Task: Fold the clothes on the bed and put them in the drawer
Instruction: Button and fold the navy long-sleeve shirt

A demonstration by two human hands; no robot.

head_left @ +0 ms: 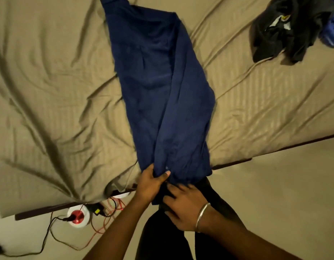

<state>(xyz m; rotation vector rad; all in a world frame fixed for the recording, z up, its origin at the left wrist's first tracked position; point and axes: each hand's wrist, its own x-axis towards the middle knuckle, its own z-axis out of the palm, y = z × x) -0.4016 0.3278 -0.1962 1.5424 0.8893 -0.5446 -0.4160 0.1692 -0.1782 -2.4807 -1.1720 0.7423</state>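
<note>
Navy-blue cloth garment lies lengthwise on the tan-sheeted bed, near end over the edge. Left hand pinches that hem, thumb on top; right hand fingers curl into it.

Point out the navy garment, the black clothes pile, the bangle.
navy garment [158,87], head view, middle of the cloth
black clothes pile [286,29], head view, centre of the heap
bangle [201,216], head view, band at right wrist

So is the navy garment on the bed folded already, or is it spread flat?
Partly folded: the navy garment lies as a long narrow strip, its right side lapped over. The left hand grips its near end.
</note>
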